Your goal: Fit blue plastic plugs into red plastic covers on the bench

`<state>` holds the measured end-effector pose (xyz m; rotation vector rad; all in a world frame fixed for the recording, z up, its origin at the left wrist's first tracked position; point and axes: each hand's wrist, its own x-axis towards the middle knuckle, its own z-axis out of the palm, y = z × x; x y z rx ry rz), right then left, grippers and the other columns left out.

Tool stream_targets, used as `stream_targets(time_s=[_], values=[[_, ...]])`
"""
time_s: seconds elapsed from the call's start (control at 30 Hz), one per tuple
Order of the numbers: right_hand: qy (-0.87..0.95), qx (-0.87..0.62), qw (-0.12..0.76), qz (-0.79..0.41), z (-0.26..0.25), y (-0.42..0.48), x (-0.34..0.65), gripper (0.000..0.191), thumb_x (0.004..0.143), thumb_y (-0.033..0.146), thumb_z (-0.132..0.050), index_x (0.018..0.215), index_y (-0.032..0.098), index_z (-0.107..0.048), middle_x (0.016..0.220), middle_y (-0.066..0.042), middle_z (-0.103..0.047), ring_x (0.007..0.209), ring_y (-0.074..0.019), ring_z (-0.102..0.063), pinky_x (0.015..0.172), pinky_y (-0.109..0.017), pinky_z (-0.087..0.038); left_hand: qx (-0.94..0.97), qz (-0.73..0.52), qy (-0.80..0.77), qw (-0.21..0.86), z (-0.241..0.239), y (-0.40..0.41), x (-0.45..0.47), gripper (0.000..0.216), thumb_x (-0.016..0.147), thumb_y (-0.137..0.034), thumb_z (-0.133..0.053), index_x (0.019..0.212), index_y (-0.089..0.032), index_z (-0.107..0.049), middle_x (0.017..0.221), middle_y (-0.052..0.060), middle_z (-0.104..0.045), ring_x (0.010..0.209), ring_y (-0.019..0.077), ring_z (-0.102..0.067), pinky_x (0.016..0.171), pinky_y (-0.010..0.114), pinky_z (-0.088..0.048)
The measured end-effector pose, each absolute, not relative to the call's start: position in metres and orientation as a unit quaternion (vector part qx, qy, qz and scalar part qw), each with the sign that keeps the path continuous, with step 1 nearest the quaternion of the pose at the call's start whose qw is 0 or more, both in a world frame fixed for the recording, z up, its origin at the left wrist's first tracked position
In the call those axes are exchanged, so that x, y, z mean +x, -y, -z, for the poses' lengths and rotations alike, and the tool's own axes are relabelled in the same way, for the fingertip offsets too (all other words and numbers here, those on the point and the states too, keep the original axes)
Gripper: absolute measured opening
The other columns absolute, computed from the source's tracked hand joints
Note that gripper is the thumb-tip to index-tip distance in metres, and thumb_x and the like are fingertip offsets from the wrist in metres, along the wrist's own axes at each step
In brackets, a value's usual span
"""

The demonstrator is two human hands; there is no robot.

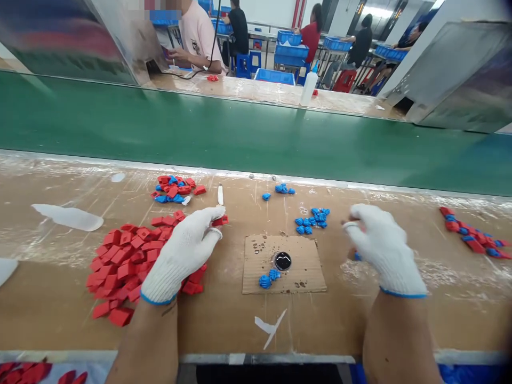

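The tabletop [224, 325] is stretching before a green belt [240, 136]. Left of the cardboard [253, 266], the left hand [184, 245] is pinching a partly hidden red block [221, 220] and covering part of a red pile [126, 256]. Right of the cardboard, the curled right hand [380, 242] is partly covering a blue piece [357, 257]; whether it is holding anything, I cannot tell. Beyond the cardboard, a pink shirt [205, 32] is showing print [194, 46] too small to read.
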<state>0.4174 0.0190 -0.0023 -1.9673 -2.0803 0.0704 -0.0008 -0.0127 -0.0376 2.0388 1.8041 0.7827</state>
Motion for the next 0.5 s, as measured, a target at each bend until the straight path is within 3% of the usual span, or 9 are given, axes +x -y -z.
stream_targets(time_s=[0.13,0.27,0.37,0.43,0.5], values=[[0.802,-0.569,0.103,-0.147,0.023,-0.027,0.367,0.011,0.087,0.018,-0.061,0.079,0.024,-0.056,0.088,-0.003,-0.067,0.083,-0.0224,-0.057,0.068,-0.032,-0.033,0.733,-0.371,-0.552,0.143,0.046,0.016,0.024,0.028,0.094,-0.024,-0.06,0.118,-0.019,-0.074,0.12,0.01,-0.084,0.112,0.029,-0.081,0.109,0.044,-0.064],[0.806,-0.554,0.117,-0.172,0.033,-0.031,0.364,0.016,0.086,0.009,-0.057,0.08,0.023,-0.056,0.083,0.0,-0.064,0.079,-0.0198,-0.058,0.072,-0.032,-0.039,0.77,-0.388,-0.491,0.123,0.046,0.017,0.038,0.022,0.095,-0.016,-0.06,0.112,-0.018,-0.073,0.113,0.01,-0.084,0.105,0.0274,-0.082,0.102,0.043,-0.067],[0.803,-0.527,0.204,-0.191,0.02,-0.018,0.372,0.018,0.095,0.009,-0.049,0.087,0.024,-0.056,0.091,-0.002,-0.066,0.086,-0.0199,-0.063,0.08,-0.035,-0.048,0.771,-0.404,-0.478,0.116,0.044,0.019,0.047,0.019,0.096,-0.016,-0.064,0.112,-0.016,-0.073,0.11,0.009,-0.084,0.101,0.0257,-0.083,0.096,0.039,-0.069],[0.807,-0.46,0.283,-0.238,0.007,-0.006,0.368,0.018,0.099,0.013,-0.051,0.085,0.024,-0.055,0.097,-0.003,-0.068,0.09,-0.0197,-0.065,0.082,-0.036,-0.052,0.765,-0.424,-0.47,0.121,0.042,0.021,0.053,0.018,0.096,-0.016,-0.067,0.113,-0.016,-0.072,0.11,0.009,-0.085,0.098,0.0235,-0.083,0.093,0.035,-0.069],[0.828,-0.38,0.303,-0.28,-0.004,0.006,0.358,0.023,0.098,0.011,-0.057,0.08,0.024,-0.051,0.094,-0.002,-0.067,0.087,-0.0183,-0.065,0.079,-0.034,-0.053,0.763,-0.434,-0.458,0.137,0.041,0.022,0.058,0.017,0.096,-0.015,-0.067,0.113,-0.016,-0.072,0.109,0.008,-0.085,0.097,0.0216,-0.083,0.091,0.032,-0.069]])
